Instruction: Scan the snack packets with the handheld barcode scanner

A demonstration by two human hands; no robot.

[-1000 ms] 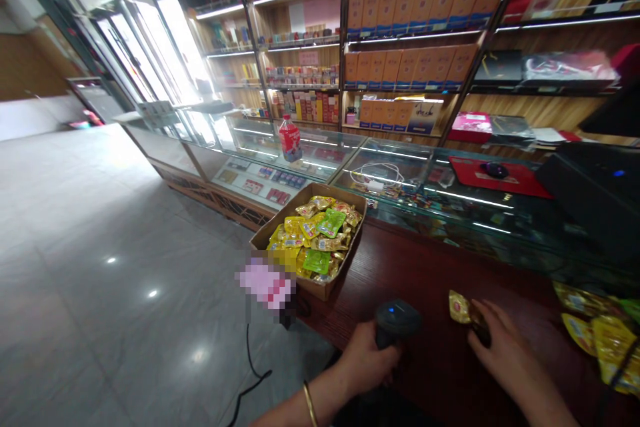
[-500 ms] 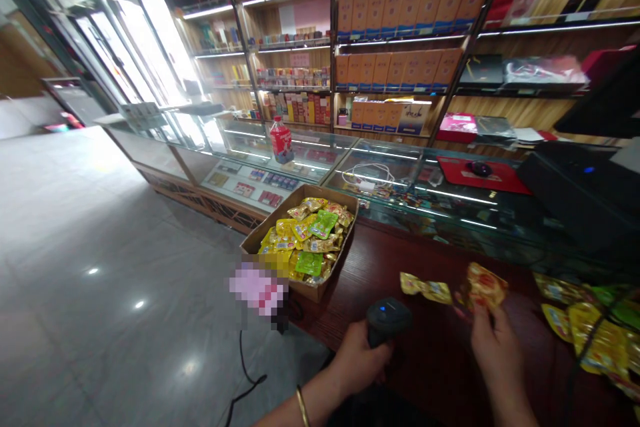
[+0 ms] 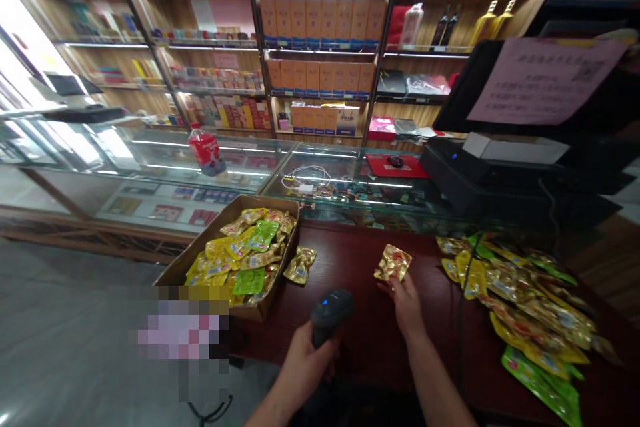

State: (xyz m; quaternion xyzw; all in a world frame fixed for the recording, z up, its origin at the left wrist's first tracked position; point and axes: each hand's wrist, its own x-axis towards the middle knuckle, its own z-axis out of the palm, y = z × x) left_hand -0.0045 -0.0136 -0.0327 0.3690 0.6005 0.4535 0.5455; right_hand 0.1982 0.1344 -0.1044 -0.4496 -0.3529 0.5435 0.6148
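Our right hand's (image 3: 407, 303) fingertips (image 3: 395, 282) pinch a gold snack packet (image 3: 393, 262) by its lower edge, held up just above the dark red counter (image 3: 360, 333), face toward us; a red print shows on the foil but we can't read it. Our left hand (image 3: 305, 367) is clenched round the grip of a black barcode scanner (image 3: 331, 309), blue light lit on top, head aimed fwd and sitting just left of and below the packet, w/ a small gap between them. Further out, left of the scanner, a 2nd gold packet (image 3: 300, 265) leans vs. the side of an open cardboard box (image 3: 253, 310) filled w/ yellow and green packets (image 3: 240, 253). To the right, well apart from the held one, a loose heap of yellow, gold and green packets (image 3: 520, 300) spreads over the counter, a black cable (image 3: 457, 320) running across its left side. Beyond the counter: glass display cases (image 3: 240, 163) w/ a red-label bottle (image 3: 204, 150) on top, a white cable coil (image 3: 305, 180), a red mat (image 3: 395, 165) w/ a mouse, a black till screen (image 3: 500, 167) w/ a pink notice (image 3: 543, 80) on it. Lit shelves of orange boxes (image 3: 320, 20) fill the back wall.
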